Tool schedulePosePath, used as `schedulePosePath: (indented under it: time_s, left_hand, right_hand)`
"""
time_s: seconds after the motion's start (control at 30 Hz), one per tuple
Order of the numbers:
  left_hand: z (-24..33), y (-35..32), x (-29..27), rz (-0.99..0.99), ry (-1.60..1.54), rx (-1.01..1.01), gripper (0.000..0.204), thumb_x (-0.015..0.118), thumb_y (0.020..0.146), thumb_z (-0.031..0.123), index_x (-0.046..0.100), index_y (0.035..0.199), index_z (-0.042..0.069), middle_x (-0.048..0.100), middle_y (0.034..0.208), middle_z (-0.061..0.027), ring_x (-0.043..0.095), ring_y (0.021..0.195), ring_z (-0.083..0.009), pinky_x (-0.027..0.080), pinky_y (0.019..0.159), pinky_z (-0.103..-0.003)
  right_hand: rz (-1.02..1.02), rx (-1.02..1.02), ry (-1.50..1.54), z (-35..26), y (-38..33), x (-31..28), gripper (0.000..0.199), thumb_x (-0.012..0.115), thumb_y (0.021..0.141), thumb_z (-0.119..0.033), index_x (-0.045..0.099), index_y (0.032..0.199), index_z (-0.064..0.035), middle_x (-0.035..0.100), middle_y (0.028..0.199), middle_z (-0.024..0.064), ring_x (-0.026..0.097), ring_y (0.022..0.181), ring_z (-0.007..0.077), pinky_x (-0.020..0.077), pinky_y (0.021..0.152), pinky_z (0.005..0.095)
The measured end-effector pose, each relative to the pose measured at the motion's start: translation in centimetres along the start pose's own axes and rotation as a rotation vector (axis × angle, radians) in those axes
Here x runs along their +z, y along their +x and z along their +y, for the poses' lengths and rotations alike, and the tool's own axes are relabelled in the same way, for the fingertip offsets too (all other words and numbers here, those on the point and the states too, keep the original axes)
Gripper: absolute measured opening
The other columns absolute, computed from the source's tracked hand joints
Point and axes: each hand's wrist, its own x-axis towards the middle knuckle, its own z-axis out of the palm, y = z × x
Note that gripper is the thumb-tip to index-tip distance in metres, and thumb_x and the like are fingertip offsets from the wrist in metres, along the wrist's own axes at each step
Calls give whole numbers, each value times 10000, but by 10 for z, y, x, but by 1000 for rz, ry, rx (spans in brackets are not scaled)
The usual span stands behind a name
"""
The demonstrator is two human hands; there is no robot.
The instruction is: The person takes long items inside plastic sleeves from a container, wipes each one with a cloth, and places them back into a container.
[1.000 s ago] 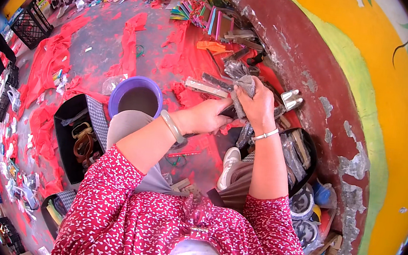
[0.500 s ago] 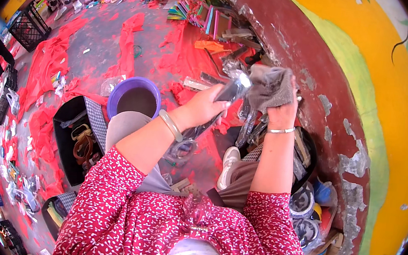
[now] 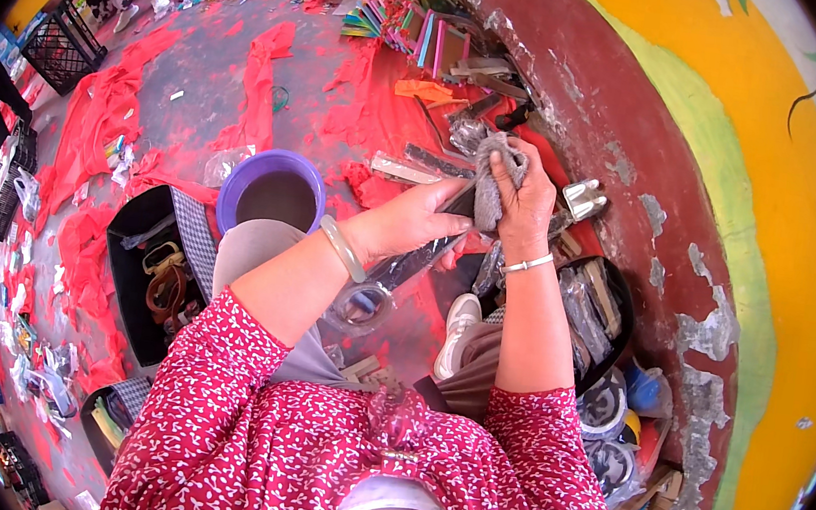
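Observation:
My right hand (image 3: 529,200) grips a crumpled grey cloth (image 3: 490,176) and presses it against the upper end of a long dark flat strip (image 3: 405,260). My left hand (image 3: 416,224) holds that strip near its top, just left of the cloth. The strip slants down toward my left knee. A pale bangle circles my left wrist and a thin bracelet my right wrist. Both forearms rise from my red patterned sleeves.
A purple bowl (image 3: 272,191) stands left of my knee. An open black bag (image 3: 152,271) lies further left. Red cloth scraps (image 3: 265,78) cover the grey floor. Stacked flat strips and coloured sticks (image 3: 423,35) lie ahead. A dark red wall base (image 3: 640,161) curves along the right.
Both hands dipped low, rose with the cloth spread over the strip, and now sit lower again with the cloth bunched on the strip's upper end.

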Motion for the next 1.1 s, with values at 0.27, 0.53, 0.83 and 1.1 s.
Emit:
schedulePosePath:
  time_s: [0.27, 0.53, 0.83, 1.1]
  left_hand:
    - [-5, 2, -2, 31, -41, -24, 368, 509, 889, 135, 391, 1226, 48, 525, 771, -46, 569, 605, -128, 500, 536, -254]
    - [11, 1, -4, 118, -61, 79, 331, 542, 858, 110, 433, 1167, 60, 545, 805, -46, 571, 603, -122, 482, 524, -251]
    - [-5, 5, 6, 89, 161, 78, 291, 478, 880, 52, 425, 1165, 34, 564, 857, -69, 568, 605, -129, 496, 507, -258]
    - [-9, 7, 5, 45, 147, 39, 382, 440, 862, -7, 388, 1237, 39, 558, 861, -83, 559, 600, -138, 494, 513, -268]
  right_hand:
    - [471, 329, 1148, 17, 17, -20, 286, 612, 853, -210, 528, 1061, -33, 593, 1019, 99, 602, 842, 186, 506, 730, 316]
    - [-126, -51, 413, 32, 16, -30, 442, 601, 798, -151, 476, 1208, -43, 511, 1183, 89, 513, 1074, 228, 424, 919, 329]
    - [68, -116, -101, 0, 0, 4, 241, 620, 833, -224, 564, 1025, -91, 628, 771, 120, 629, 740, 276, 484, 677, 328]
    - [280, -450, -414, -3, 0, -1, 226, 593, 851, -233, 568, 1012, -77, 620, 814, 164, 614, 722, 344, 485, 629, 360]
